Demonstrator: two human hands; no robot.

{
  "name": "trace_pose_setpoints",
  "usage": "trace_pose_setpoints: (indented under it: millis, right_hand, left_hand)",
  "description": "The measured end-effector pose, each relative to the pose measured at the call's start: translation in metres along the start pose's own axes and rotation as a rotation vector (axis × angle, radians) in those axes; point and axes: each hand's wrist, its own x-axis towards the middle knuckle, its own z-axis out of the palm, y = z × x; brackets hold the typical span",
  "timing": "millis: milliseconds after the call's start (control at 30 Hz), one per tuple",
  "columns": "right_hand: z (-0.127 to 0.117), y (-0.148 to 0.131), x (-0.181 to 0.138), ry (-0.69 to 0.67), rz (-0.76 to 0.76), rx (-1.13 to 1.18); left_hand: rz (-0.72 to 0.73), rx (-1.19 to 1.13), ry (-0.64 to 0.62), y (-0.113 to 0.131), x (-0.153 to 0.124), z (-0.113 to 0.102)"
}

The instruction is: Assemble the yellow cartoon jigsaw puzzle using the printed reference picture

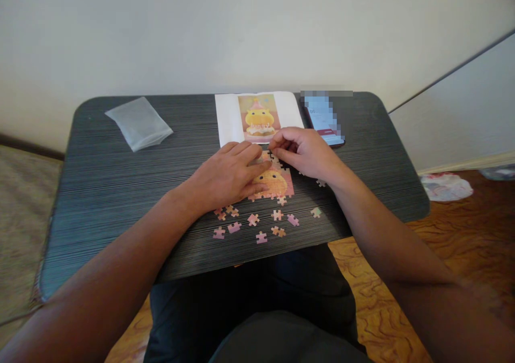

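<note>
A partly joined jigsaw puzzle [277, 183] showing a yellow character lies on the dark table. My left hand [229, 172] rests over its left side, fingers stretched out and lying on the pieces. At the puzzle's upper edge, my right hand [300, 148] is closed in a pinch, thumb against forefinger, on a puzzle piece mostly hidden by the fingertips. Loose puzzle pieces lie below the joined part, among them a pink piece [261, 237], an orange piece [278, 231] and a greenish piece [316, 212]. A few more pieces show partly beneath my right wrist.
Behind the puzzle lies a white sheet [229, 119] printed with the yellow character's picture. A phone [322, 116] with a lit screen is to its right. A clear plastic bag [140, 124] lies at the table's left. The table [120, 191] stands against a pale wall.
</note>
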Motion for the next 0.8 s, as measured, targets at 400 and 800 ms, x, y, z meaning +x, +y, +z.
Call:
trace_pose_setpoints:
  millis: [400,800]
  right_hand:
    - [0.0003,0.0,0.0002,0.0,-0.059,-0.104]
    - [-0.0027,0.0028,0.0006,0.003,-0.013,0.065]
  left_hand:
    - [-0.015,0.01,-0.017,0.0021,-0.0011,-0.0031]
    - [0.004,0.008,-0.009,0.001,0.0004,-0.0033]
